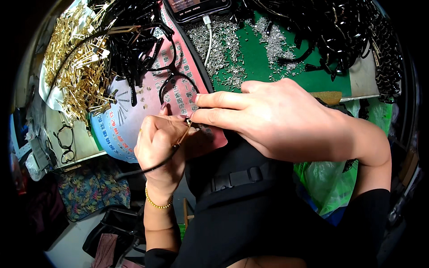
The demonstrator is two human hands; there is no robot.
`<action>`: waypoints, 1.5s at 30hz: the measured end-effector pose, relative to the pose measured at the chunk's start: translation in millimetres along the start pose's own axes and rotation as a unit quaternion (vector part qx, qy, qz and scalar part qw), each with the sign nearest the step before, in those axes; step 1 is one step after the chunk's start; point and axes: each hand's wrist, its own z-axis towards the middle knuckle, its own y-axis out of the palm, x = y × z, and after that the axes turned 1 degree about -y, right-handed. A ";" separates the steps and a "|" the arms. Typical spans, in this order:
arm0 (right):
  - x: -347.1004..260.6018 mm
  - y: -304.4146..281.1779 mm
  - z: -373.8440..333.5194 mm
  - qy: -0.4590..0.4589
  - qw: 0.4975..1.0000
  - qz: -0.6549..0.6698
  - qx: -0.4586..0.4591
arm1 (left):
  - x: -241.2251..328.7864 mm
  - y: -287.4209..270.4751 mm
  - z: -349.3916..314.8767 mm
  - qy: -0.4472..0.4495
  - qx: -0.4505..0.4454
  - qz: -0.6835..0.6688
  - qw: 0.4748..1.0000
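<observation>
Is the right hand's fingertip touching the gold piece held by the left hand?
Touching: the head view shows the right hand fingertips pinching the gold piece.

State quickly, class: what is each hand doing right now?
Left hand: closed around a black glasses arm with a gold metal end.
Right hand: fingertips pinched at the gold end; any small part held cannot be told.

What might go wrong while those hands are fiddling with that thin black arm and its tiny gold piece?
The gold piece sits pinched between the left hand and the right hand; it looks small enough to slip and vanish among the gold parts or silver pins. The black arm trails off the table edge and may snag.
</observation>
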 end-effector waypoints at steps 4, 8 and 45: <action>-2.4 -5.1 1.6 0.009 0.999 0.028 -0.020 | -11.0 8.9 -8.8 0.036 0.059 -0.035 0.997; -2.3 -7.5 2.8 0.007 1.000 0.016 -0.026 | -10.3 6.4 -9.7 0.041 0.067 -0.070 0.994; 19.2 29.6 -25.2 0.141 0.819 0.543 0.116 | -27.0 -135.6 5.2 -0.356 0.234 0.132 0.895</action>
